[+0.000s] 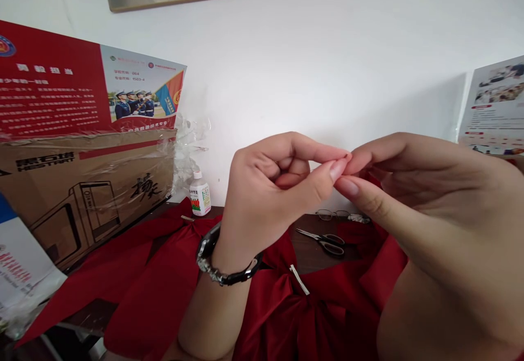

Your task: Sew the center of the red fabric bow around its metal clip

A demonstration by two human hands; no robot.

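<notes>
The left hand [270, 186] and right hand [426, 197] are raised in front of a white wall, well above the bench [313, 254], fingertips [338, 169] meeting in mid-air. Both grips are narrow pinches, thumb against forefinger, on a tiny red bit [348, 156] held between the two hands; it's too small to tell for sure, possibly a thread end. A black watch [208, 252] sits on the left wrist. Below, red cloth [327, 323] lies over the bench with a thin metal strip [299, 279] on it. Scissors [323, 242] and glasses [329, 215] lie just behind the cloth, under the hands. Further left are a small white bottle [200, 194] and a cardboard box [85, 186] with a red poster [53, 77] leaning on it.
</notes>
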